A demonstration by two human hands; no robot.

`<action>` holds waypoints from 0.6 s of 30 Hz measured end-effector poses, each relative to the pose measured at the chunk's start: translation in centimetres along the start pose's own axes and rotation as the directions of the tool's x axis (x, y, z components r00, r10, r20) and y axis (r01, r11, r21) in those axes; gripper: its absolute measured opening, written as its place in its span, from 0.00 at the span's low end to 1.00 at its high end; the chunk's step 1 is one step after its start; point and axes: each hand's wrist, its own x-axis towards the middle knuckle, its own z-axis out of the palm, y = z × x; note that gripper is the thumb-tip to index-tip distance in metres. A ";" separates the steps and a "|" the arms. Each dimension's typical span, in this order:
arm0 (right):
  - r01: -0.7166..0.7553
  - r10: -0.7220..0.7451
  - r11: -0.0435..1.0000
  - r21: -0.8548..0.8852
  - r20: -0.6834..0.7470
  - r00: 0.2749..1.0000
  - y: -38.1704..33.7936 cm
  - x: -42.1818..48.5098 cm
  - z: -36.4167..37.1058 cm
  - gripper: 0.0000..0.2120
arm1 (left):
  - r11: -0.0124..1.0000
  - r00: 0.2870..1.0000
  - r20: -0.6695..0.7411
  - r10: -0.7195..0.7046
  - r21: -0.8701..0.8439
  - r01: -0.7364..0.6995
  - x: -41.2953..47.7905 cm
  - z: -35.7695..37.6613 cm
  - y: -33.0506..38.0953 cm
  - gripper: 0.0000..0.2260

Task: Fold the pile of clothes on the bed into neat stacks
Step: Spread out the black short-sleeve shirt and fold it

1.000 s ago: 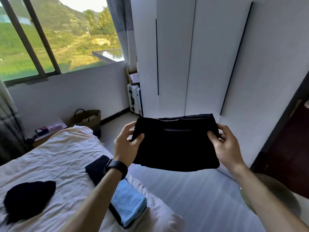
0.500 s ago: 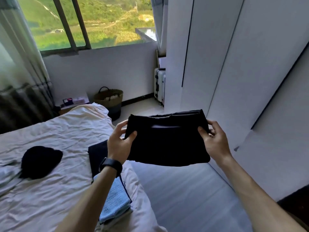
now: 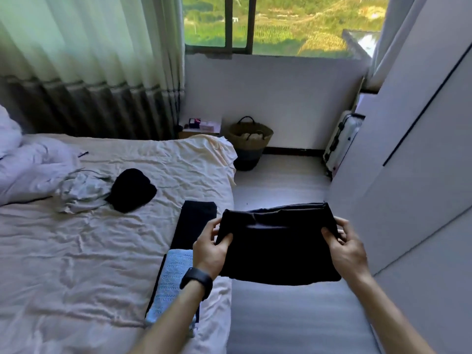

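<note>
Two hands pinch a folded black fabric garment (image 3: 278,249) mid-air beside the bed (image 3: 76,251). Left hand (image 3: 212,247) grips one edge. Right hand (image 3: 344,249) grips the other.

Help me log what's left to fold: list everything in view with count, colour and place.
folded black garment: 1, black, held in the air over the floor beside the bed
flat black garment: 1, black, bed's right edge
folded light-blue knit garment: 1, light blue, on the flat black garment's near end
crumpled black garment: 1, black, mid-bed
crumpled pale grey garment: 1, pale grey, just left of it
rumpled white bedsheet: 1, white, covers the bed
woven straw basket: 1, tan, floor under the window
hard white suitcase: 1, white, beside the wardrobe
white wardrobe: 1, white, right side
black wristband: 1, black, left wrist
left hand: 1, pinches the held garment's left edge
right hand: 1, pinches its right edge
</note>
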 end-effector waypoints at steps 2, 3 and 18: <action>0.005 -0.005 1.000 0.001 0.079 0.997 0.5 3.6 1.2 0.18 | 0.999 0.997 -0.065 -0.037 0.025 0.039 1.3 0.8 -0.3 0.14; 0.014 -0.014 1.000 0.002 0.125 0.992 0.6 5.4 1.9 0.18 | 0.997 0.993 -0.102 -0.055 0.040 0.059 1.9 1.2 -0.6 0.15; 0.157 -0.070 0.985 -0.065 0.687 0.723 1.4 23.3 14.0 0.12 | 0.921 0.727 -0.591 -0.348 -0.071 0.383 5.3 7.0 -6.0 0.16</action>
